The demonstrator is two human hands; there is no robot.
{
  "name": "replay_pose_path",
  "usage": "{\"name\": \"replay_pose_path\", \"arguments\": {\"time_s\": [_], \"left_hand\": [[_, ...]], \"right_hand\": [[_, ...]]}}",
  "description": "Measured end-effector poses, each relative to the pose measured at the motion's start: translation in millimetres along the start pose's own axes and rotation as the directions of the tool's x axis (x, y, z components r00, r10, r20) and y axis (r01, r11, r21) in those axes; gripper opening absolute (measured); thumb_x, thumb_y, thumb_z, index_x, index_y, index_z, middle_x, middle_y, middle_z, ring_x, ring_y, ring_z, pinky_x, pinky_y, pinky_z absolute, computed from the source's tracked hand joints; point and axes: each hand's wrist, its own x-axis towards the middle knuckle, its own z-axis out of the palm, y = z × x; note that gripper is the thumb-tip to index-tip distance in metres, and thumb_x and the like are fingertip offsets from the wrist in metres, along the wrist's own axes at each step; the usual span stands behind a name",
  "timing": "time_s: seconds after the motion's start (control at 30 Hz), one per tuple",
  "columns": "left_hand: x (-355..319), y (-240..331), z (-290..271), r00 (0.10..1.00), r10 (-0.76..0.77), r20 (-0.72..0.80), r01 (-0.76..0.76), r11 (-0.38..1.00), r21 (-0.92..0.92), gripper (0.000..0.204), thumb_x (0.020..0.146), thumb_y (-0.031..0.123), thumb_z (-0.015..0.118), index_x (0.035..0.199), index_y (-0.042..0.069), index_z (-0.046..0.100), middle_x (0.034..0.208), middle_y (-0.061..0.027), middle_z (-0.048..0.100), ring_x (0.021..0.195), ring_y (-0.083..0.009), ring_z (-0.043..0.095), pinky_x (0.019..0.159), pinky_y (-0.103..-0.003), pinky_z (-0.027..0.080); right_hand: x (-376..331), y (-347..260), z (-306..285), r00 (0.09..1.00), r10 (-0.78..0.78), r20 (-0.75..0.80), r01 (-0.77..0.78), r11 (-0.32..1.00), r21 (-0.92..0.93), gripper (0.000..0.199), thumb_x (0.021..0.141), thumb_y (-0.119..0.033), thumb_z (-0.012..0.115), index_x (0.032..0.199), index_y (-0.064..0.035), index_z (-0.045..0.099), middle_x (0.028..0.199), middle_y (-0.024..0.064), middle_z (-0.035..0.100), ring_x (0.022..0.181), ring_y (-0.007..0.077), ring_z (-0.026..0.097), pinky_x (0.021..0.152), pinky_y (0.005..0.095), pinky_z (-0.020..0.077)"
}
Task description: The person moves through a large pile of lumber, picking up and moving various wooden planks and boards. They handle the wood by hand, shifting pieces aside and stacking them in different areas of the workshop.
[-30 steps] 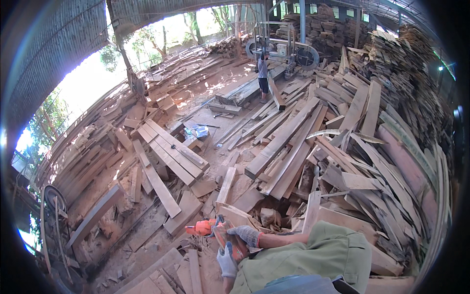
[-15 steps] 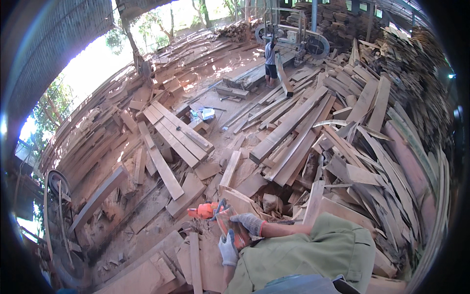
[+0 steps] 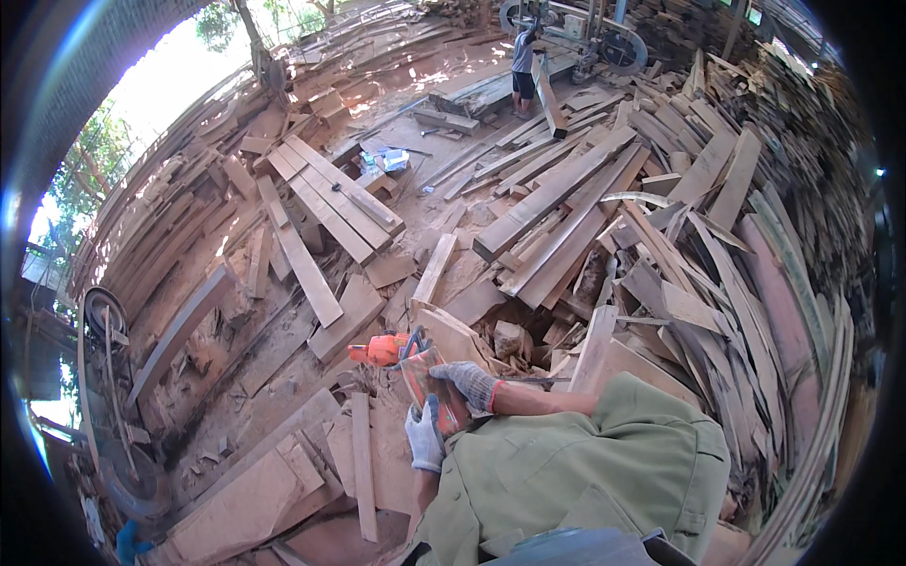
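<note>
Both my hands wear light gloves and are together low in the middle of the view, in front of green cloth over my legs. My left hand [image 3: 425, 436] closes around the lower end of a flat reddish-brown piece [image 3: 422, 375], whose exact kind I cannot make out. Across its face lies my right hand [image 3: 468, 385], in a grey glove with a patterned cuff, its fingers gripping the edge. Just beyond the piece, an orange chainsaw [image 3: 379, 349] with a dark and blue handle rests among the boards.
Long thick planks [image 3: 557, 198] and slabs pile up ahead and to the right. Stacked boards [image 3: 330, 203] lie ahead left. A person [image 3: 523, 71] stands at a large saw machine [image 3: 618, 47] far off. Beside my left hand lies a narrow board [image 3: 363, 467].
My view has tilted down slightly, so the scene sits higher. Both hands remain on the reddish-brown piece; the right hand is still across its face.
</note>
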Motion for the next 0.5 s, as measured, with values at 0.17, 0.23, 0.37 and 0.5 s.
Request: {"name": "replay_pose_path", "arguments": {"time_s": [0.17, 0.23, 0.37, 0.5], "left_hand": [[-1.1, 0.8, -0.6, 0.995, 0.094, 0.013, -0.095, 0.991, 0.094, 0.034, 0.090, 0.028, 0.065, 0.106, -0.003, 0.061, 0.093, -0.0044, 0.063, 0.078, -0.0110, 0.054, 0.068, -0.028, 0.046], [-1.6, 0.5, -0.3, 0.995, 0.097, 0.022, -0.097, 0.995, -0.004, 0.035, 0.090, 0.028, 0.065, 0.107, -0.003, 0.061, 0.094, -0.0046, 0.063, 0.079, -0.0110, 0.054, 0.069, -0.028, 0.046], [-2.4, 0.4, -1.7, 0.999, 0.053, 0.000, -0.053, 0.995, 0.080, 0.036, 0.090, 0.028, 0.064, 0.109, -0.003, 0.061, 0.096, -0.0050, 0.064, 0.081, -0.0112, 0.056, 0.071, -0.027, 0.047], [-3.0, -0.6, -2.1, 1.000, 0.029, 0.006, -0.030, 0.998, 0.051, 0.037, 0.091, 0.029, 0.064, 0.110, -0.003, 0.061, 0.097, -0.0048, 0.064, 0.082, -0.0110, 0.056, 0.072, -0.027, 0.047]], "right_hand": [[7.0, 4.5, -2.0, 1.000, 0.006, 0.016, -0.006, 1.000, 0.006, 0.016, 0.084, -0.023, 0.069, 0.085, -0.0068, 0.068, 0.079, 0.0051, 0.067, 0.065, 0.0158, 0.062, 0.062, 0.0308, 0.0502], [11.4, 7.4, -3.6, 1.000, -0.008, 0.010, 0.008, 1.000, 0.001, 0.016, 0.084, -0.023, 0.069, 0.084, -0.0070, 0.068, 0.079, 0.0048, 0.067, 0.064, 0.0157, 0.062, 0.061, 0.0307, 0.0502], [15.7, 11.1, -5.4, 0.999, 0.000, 0.033, -0.001, 0.999, 0.042, 0.015, 0.084, -0.022, 0.069, 0.085, -0.0069, 0.068, 0.078, 0.0044, 0.067, 0.063, 0.0154, 0.061, 0.060, 0.0302, 0.0500], [10.1, 8.3, -3.9, 0.999, 0.033, 0.016, -0.033, 0.999, 0.041, 0.014, 0.084, -0.021, 0.069, 0.087, -0.0071, 0.068, 0.080, 0.0045, 0.067, 0.065, 0.0155, 0.062, 0.062, 0.0297, 0.0501]]}}
